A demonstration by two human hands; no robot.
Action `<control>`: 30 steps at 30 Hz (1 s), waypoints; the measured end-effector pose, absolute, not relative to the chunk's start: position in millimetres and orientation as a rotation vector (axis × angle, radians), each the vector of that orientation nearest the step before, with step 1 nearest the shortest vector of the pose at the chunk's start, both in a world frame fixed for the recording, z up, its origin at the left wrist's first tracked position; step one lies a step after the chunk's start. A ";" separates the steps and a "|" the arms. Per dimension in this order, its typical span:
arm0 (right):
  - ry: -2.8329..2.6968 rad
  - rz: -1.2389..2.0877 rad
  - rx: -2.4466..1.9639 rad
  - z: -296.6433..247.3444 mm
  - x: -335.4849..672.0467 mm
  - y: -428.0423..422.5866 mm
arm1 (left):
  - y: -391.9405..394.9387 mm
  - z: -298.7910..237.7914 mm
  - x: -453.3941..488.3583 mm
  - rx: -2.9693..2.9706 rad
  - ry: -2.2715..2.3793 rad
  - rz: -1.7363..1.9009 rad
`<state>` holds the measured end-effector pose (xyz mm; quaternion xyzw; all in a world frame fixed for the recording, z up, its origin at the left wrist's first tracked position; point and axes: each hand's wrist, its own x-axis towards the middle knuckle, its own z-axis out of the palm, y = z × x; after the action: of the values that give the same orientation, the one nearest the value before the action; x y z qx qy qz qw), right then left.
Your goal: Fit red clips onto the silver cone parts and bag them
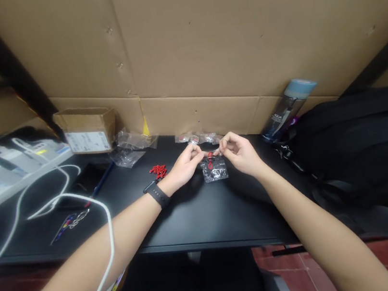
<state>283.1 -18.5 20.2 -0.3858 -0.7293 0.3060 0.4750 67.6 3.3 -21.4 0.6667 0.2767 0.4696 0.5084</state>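
The small clear bag lay on the black desk, and every place here is given from that bag.

Far to its left, a white power strip sat at the desk edge, and a white cable ran from there down over the left forearm. A little nearer, a keyring lay flat on the desk. Behind it, against the cardboard wall, stood a small carton. Between the carton and the bag lay some empty plastic wrappers. Just left of the bag was a small pile of red pieces.

The left hand, with a dark watch on its wrist, was just left of the bag's top. Its fingers were closed in a pinch on the bag's upper edge. A red piece showed at the mouth of the bag, between the 2 hands; I could not tell if it was inside or only at the opening. The bag seemed to hold more small parts, too blurred to name.

The right hand was just right of the bag's top, and it also pinched the upper edge with closed fingers.

Further right, a blue bottle leaned on the wall. Beyond it, a black backpack covered the right end of the desk.
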 end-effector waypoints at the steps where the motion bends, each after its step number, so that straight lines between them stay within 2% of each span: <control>1: -1.780 0.741 -0.961 21.8 282.9 -18.9 | 1.9 -18.8 67.1 1.631 0.675 1.141; 7: -1.671 0.913 -0.936 31.3 284.8 -21.5 | -7.7 -3.2 62.7 1.699 0.695 1.245; 11: -1.673 0.833 -0.877 35.0 279.9 -27.9 | -14.7 9.3 58.4 1.788 0.696 1.307; 15: -1.677 0.601 -0.869 38.7 272.7 -37.2 | -19.8 19.2 54.7 1.872 0.681 1.368; 21: -1.702 0.430 -0.905 43.0 269.9 -44.3 | -16.7 25.0 50.3 1.794 0.640 1.366; 30: -1.713 0.553 -0.858 40.4 269.3 -44.8 | -12.1 15.0 52.5 1.739 0.532 1.172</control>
<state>269.3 -44.8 40.4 -0.3613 -0.7214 0.2328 0.5430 52.5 -12.1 15.0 0.7096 0.2169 0.4781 0.4699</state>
